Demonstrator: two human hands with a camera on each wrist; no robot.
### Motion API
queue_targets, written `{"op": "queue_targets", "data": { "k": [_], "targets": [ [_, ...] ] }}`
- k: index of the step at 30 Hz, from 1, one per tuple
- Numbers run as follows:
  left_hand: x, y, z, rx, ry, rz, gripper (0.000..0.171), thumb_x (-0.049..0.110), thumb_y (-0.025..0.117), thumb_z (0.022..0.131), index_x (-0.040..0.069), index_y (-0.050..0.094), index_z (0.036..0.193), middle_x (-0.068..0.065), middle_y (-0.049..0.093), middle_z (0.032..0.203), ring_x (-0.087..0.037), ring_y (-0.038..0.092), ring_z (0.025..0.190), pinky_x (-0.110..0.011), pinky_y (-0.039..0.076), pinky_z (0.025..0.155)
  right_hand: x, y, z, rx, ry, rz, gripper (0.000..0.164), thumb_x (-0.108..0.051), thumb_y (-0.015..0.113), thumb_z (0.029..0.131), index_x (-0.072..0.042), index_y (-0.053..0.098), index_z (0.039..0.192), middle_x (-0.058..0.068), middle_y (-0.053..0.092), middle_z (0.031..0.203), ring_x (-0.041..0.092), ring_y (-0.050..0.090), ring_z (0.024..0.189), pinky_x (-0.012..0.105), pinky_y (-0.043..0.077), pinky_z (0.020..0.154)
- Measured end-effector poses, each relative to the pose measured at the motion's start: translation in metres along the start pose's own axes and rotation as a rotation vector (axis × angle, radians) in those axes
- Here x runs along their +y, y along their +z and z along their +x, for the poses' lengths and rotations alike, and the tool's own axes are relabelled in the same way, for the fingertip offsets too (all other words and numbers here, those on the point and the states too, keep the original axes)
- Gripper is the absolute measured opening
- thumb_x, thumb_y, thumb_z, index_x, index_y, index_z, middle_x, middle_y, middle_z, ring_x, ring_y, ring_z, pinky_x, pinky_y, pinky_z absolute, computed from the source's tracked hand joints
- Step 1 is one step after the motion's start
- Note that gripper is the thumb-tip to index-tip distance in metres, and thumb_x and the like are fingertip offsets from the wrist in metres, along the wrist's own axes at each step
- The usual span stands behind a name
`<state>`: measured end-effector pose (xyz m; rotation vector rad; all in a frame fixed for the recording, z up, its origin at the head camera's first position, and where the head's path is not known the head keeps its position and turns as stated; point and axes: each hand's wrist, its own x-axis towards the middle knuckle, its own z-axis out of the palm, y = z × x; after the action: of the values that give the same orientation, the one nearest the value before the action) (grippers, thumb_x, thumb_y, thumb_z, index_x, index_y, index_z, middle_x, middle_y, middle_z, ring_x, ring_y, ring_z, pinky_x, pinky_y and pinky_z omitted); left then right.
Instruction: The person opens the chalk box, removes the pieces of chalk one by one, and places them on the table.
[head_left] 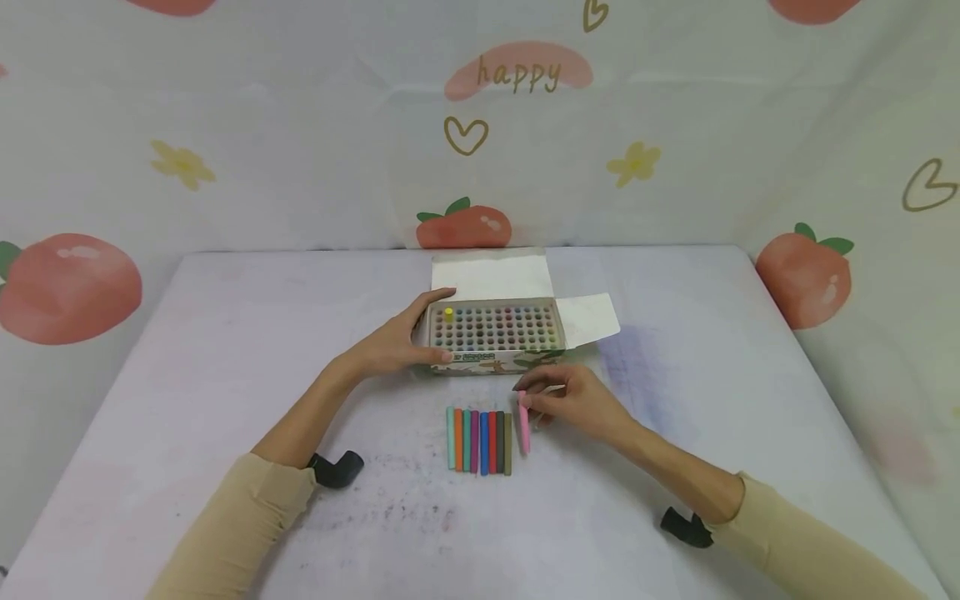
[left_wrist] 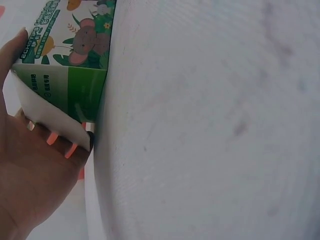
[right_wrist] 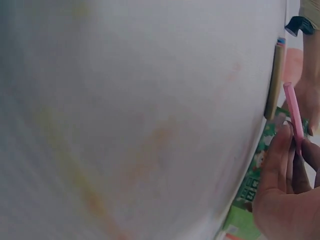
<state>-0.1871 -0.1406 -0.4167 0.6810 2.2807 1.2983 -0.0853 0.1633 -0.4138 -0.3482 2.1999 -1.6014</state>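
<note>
A printed cardboard box (head_left: 495,362) stands with its top flaps folded open, showing rows of holes with coloured stick ends down inside. One yellow chalk (head_left: 448,314) pokes up above the rest. My left hand (head_left: 390,343) grips the box's left end, thumb at the front and fingers behind; in the left wrist view the fingers lie behind a side flap (left_wrist: 52,116). Between thumb and fingers, my right hand (head_left: 581,402) pinches a pink chalk (head_left: 524,429) by its upper end, just right of a row of several coloured chalks (head_left: 483,442). The olive chalk (right_wrist: 274,82) is nearest it.
The box's white back lid (head_left: 491,275) and right flap (head_left: 588,320) stick outward. Colour smudges (head_left: 641,375) mark the white tabletop (head_left: 225,350). Behind the table hangs a printed cloth (head_left: 322,150). Dark wrist-worn pieces (head_left: 337,471) show beside both forearms.
</note>
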Motion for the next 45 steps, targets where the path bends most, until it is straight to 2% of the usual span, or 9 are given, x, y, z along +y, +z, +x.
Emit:
{"op": "queue_targets", "data": {
  "k": [6,16,27,31,39,45],
  "targets": [
    [0.001,0.001,0.001,-0.014,0.001,-0.022,0.093,0.035,0.079,0.085,0.040,0.019,0.156,-0.005,0.039,0.148,-0.027,0.040,0.130,-0.057,0.027,0.107,0.004,0.004,-0.002,-0.005,0.039,-0.058,0.020,-0.015,0.070,0.094,0.000,0.072,0.107,0.007,0.071,0.086,0.023,0.069,0.068,0.036,0.056,0.064],
    [0.001,0.001,0.002,-0.008,0.015,-0.021,0.092,0.034,0.078,0.085,0.039,0.020,0.156,-0.006,0.042,0.145,-0.027,0.044,0.124,-0.055,0.030,0.105,0.007,0.008,0.000,-0.021,0.140,-0.001,0.016,-0.011,0.072,0.091,0.000,0.072,0.103,0.009,0.070,0.082,0.023,0.070,0.067,0.037,0.057,0.063],
    [0.004,0.000,0.001,-0.004,0.020,-0.029,0.093,0.032,0.078,0.085,0.033,0.019,0.157,-0.007,0.045,0.140,-0.026,0.047,0.118,-0.052,0.032,0.102,0.008,0.005,0.000,-0.057,0.128,-0.003,0.018,-0.013,0.072,0.092,0.000,0.073,0.103,0.011,0.072,0.081,0.025,0.071,0.070,0.035,0.057,0.064],
    [0.003,-0.001,0.001,0.001,0.012,-0.029,0.092,0.032,0.079,0.085,0.034,0.020,0.157,-0.006,0.045,0.140,-0.026,0.047,0.119,-0.052,0.032,0.103,0.008,0.005,0.000,-0.071,0.130,0.009,0.017,-0.012,0.071,0.092,0.001,0.074,0.103,0.012,0.073,0.081,0.025,0.072,0.072,0.036,0.057,0.065],
    [0.000,0.000,0.001,0.000,0.007,-0.029,0.091,0.035,0.078,0.085,0.037,0.021,0.156,-0.005,0.038,0.149,-0.026,0.036,0.135,-0.058,0.025,0.110,0.006,0.003,0.002,-0.102,0.119,-0.028,0.014,-0.007,0.067,0.094,-0.001,0.074,0.104,0.012,0.072,0.081,0.024,0.071,0.073,0.036,0.057,0.065],
    [-0.001,0.000,0.000,0.005,0.015,-0.016,0.091,0.037,0.078,0.085,0.038,0.021,0.156,-0.004,0.026,0.159,-0.027,0.024,0.145,-0.060,0.021,0.111,-0.002,0.000,0.003,-0.105,0.063,-0.164,0.013,-0.009,0.066,0.094,-0.006,0.076,0.102,0.006,0.073,0.082,0.020,0.068,0.071,0.034,0.056,0.064]
  ]
}}
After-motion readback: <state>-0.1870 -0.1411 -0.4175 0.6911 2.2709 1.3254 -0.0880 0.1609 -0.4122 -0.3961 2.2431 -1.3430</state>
